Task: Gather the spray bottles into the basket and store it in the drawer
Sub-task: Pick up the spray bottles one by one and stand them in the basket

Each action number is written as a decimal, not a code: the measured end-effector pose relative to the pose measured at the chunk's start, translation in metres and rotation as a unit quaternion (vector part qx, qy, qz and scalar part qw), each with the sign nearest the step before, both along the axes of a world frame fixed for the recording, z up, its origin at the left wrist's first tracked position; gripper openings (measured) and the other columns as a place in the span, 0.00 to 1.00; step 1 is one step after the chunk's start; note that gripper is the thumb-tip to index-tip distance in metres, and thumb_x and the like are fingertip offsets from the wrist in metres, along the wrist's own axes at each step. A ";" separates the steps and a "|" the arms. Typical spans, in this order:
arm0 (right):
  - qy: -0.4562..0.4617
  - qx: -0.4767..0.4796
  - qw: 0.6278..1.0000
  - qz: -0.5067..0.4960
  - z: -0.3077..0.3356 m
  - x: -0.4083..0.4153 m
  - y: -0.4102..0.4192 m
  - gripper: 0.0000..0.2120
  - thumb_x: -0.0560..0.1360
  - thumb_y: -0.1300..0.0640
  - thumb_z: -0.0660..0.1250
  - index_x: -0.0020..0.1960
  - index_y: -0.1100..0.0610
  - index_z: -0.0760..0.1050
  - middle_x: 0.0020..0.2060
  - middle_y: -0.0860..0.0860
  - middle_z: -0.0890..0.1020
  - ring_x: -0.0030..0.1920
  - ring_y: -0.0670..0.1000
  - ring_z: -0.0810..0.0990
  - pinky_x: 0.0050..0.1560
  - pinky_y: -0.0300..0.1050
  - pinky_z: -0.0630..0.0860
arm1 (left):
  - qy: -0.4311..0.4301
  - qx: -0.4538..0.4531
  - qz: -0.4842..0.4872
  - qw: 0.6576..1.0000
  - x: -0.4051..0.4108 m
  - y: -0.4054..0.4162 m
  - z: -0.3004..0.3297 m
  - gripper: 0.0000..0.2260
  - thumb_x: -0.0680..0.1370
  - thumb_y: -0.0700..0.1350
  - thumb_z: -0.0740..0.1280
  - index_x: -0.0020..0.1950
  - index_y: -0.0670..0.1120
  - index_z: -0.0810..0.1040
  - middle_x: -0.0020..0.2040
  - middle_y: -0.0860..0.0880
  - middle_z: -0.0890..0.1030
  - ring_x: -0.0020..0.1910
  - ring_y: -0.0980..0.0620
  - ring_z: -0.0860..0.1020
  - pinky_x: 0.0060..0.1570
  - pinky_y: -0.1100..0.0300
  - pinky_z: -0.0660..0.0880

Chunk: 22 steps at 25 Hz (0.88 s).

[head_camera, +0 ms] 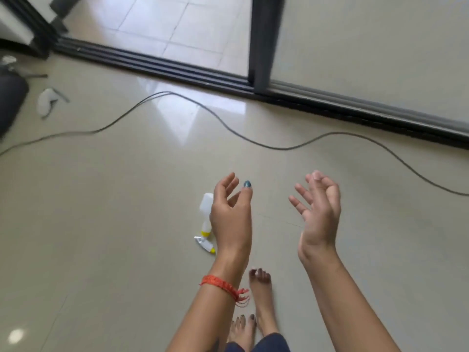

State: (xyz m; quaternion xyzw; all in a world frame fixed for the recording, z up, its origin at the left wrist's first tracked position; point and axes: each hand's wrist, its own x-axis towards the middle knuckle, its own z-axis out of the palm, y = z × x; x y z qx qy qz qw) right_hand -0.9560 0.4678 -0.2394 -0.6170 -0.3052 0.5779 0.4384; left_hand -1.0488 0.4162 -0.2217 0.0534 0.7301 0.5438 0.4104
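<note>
A white bottle with a yellow neck (pixel 206 214) lies on the beige tiled floor, partly hidden behind my left hand (pixel 232 212). Just below it lies a small silver tube with a yellow cap (pixel 204 245). My left hand hovers above them, fingers apart, holding nothing; a red thread band circles its wrist. My right hand (pixel 318 212) is raised to the right, palm turned inward, fingers spread and empty. No basket or drawer is in view.
A dark cable (pixel 228 128) snakes across the floor ahead. A black sliding-door track (pixel 304 97) and door frame (pixel 264 41) run across the back. White crumpled items (pixel 48 101) and a dark object (pixel 10 102) lie at the left. My bare feet (pixel 258 298) stand below.
</note>
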 end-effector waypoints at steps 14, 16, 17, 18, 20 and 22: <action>-0.158 -0.177 0.930 0.281 -0.182 -0.119 0.009 0.16 0.72 0.43 0.66 0.56 0.47 0.70 0.60 0.49 0.76 0.59 0.50 0.75 0.62 0.56 0.73 | -0.040 -0.163 0.114 0.979 -0.105 -0.009 -0.184 0.17 0.75 0.48 0.65 0.63 0.54 0.71 0.64 0.52 0.74 0.56 0.54 0.73 0.62 0.51 0.71; -0.173 -0.192 0.920 0.296 -0.223 -0.131 0.011 0.20 0.72 0.43 0.67 0.60 0.49 0.69 0.62 0.50 0.74 0.60 0.51 0.74 0.63 0.55 0.72 | -0.024 -0.187 0.082 0.979 -0.117 -0.005 -0.227 0.21 0.75 0.49 0.65 0.68 0.52 0.68 0.67 0.51 0.72 0.59 0.52 0.72 0.62 0.55 0.68; -0.174 -0.198 0.916 0.303 -0.244 -0.136 0.012 0.22 0.71 0.43 0.67 0.62 0.49 0.68 0.63 0.51 0.73 0.60 0.51 0.73 0.63 0.55 0.72 | -0.014 -0.193 0.067 0.979 -0.123 -0.004 -0.248 0.22 0.75 0.50 0.65 0.69 0.52 0.67 0.69 0.51 0.71 0.62 0.51 0.71 0.63 0.55 0.67; -0.173 -0.208 0.912 0.308 -0.262 -0.141 0.013 0.24 0.71 0.43 0.67 0.64 0.49 0.67 0.64 0.51 0.73 0.60 0.51 0.73 0.63 0.55 0.72 | -0.009 -0.197 0.054 0.979 -0.127 -0.003 -0.268 0.23 0.75 0.51 0.65 0.70 0.51 0.67 0.70 0.50 0.70 0.65 0.50 0.70 0.64 0.55 0.66; -0.175 -0.229 0.902 0.321 -0.300 -0.147 0.011 0.27 0.71 0.42 0.67 0.66 0.49 0.64 0.65 0.53 0.71 0.60 0.53 0.72 0.63 0.54 0.72 | -0.010 -0.208 0.028 0.978 -0.132 -0.005 -0.307 0.24 0.75 0.52 0.64 0.71 0.52 0.65 0.72 0.49 0.68 0.69 0.49 0.67 0.66 0.55 0.65; -0.161 -0.248 0.891 0.346 -0.329 -0.149 0.006 0.30 0.70 0.42 0.67 0.69 0.47 0.61 0.66 0.53 0.70 0.60 0.54 0.73 0.62 0.53 0.72 | -0.024 -0.211 -0.002 0.977 -0.132 -0.010 -0.337 0.26 0.75 0.53 0.64 0.72 0.53 0.63 0.73 0.49 0.66 0.69 0.49 0.67 0.66 0.55 0.64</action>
